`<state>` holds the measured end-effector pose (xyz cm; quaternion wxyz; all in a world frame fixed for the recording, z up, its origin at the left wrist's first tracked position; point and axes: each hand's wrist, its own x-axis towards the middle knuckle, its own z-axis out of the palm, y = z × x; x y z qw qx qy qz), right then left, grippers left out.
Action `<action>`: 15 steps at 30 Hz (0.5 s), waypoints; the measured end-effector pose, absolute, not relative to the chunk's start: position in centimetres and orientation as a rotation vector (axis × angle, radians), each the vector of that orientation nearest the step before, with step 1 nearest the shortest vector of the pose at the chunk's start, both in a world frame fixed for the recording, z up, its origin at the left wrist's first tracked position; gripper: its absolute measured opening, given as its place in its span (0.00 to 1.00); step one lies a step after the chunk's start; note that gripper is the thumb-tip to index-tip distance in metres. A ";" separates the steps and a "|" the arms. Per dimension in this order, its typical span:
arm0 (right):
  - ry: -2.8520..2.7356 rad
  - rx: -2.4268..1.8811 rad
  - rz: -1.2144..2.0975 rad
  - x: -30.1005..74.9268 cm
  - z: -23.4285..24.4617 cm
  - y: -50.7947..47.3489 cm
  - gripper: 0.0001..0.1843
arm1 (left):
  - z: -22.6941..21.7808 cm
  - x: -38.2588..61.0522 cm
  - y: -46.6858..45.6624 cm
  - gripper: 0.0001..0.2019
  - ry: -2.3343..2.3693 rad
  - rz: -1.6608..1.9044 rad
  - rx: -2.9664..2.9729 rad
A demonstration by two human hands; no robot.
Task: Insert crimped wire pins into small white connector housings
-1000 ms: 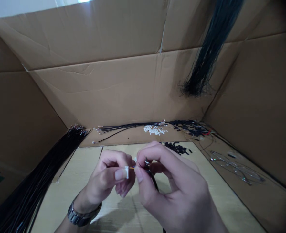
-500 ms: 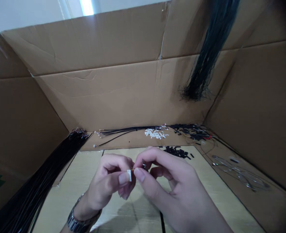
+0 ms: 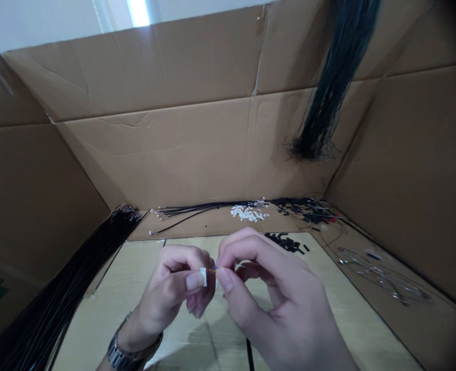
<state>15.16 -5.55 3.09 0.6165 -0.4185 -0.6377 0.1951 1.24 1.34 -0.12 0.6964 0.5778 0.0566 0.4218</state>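
Right hand [image 3: 277, 309] has edged up, grip pinching fine wires [image 3: 211, 268] level with the white connector [image 3: 203, 276] (left hand [image 3: 171, 296] clamps it steady).

Right hand [image 3: 266, 299] drawn slightly away from the white connector [image 3: 203, 276] pinched in the left hand [image 3: 173, 293], baring more of the thin orange wire [image 3: 211, 268] between them than half a second ago. Black cable [image 3: 248, 360] under the right hand now hangs further left. Its dark stretch among the fingers is now covered.

Cardboard bench [image 3: 135, 288] bears wire bundle [image 3: 57, 299], white connectors [image 3: 247, 212].
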 end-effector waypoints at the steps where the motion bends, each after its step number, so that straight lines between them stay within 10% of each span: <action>1: -1.448 -0.940 0.440 15.0 3.1 -5.6 0.08 | -0.1 1.3 1.3 0.20 0.121 0.945 1.282; 15: -1.471 -0.939 0.571 15.0 3.6 -5.6 0.09 | 0.0 2.0 1.1 0.20 0.015 0.797 1.117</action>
